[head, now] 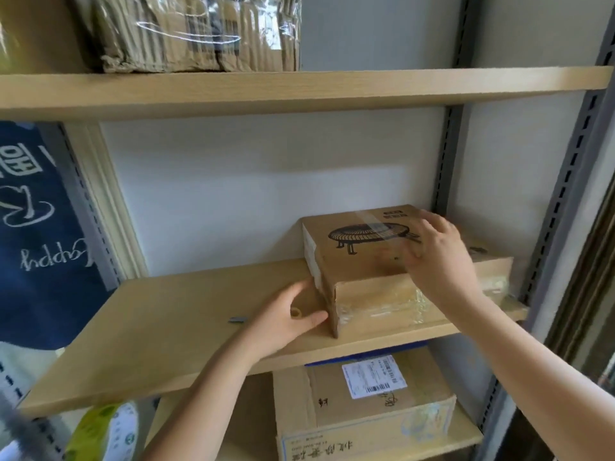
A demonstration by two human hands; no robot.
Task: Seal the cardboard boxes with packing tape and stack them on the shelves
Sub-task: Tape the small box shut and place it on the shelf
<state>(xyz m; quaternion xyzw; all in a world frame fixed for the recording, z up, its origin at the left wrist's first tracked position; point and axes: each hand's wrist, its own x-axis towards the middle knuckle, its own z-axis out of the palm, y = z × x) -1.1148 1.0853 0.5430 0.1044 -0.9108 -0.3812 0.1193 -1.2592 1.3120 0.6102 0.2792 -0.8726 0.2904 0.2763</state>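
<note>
Head view shows the left hand (286,316) flat against the taped box (362,261)'s near corner, right hand (439,257) spread on top; an uneven shove could skew it across the box beneath (496,271).

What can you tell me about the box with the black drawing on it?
The brown cardboard box sits on the middle shelf, towards its right end. A black drawing of a round, legged thing is printed on top. Clear shiny tape runs over the top and the front. The left hand touches its left side; the right hand rests flat on top.
</note>
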